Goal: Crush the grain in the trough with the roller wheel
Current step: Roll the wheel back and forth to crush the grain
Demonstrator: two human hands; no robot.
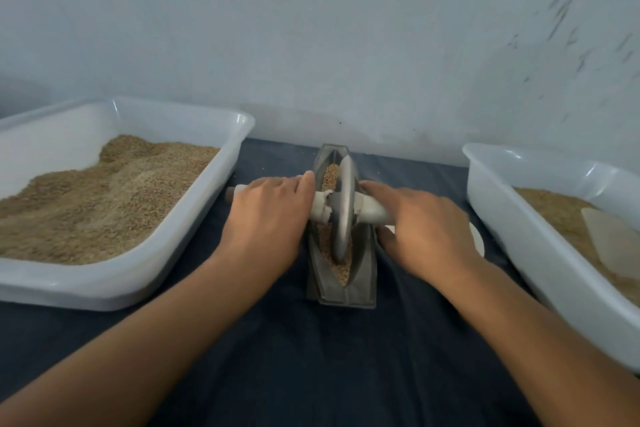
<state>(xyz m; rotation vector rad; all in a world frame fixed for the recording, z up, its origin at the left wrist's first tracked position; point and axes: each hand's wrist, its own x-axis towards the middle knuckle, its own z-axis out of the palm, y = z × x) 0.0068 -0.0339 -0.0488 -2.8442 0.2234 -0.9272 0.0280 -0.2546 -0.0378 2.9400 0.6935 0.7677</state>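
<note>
While the roller wheel (343, 208) stands upright in the metal trough (341, 291) at the middle of the desk (311, 357), the left hand (266, 215) and right hand (426, 229) each curl fingers over its axle handle. Grain (330, 173) fills the trough. White tubs of grain (121, 284) (540, 260) flank it.

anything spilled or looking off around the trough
No big spill. A few pale specks lie on the dark cloth left of the trough. The wrap on the wheel handle looks frayed by the hub. Both hands lie over the handle: left hand, right hand.
</note>
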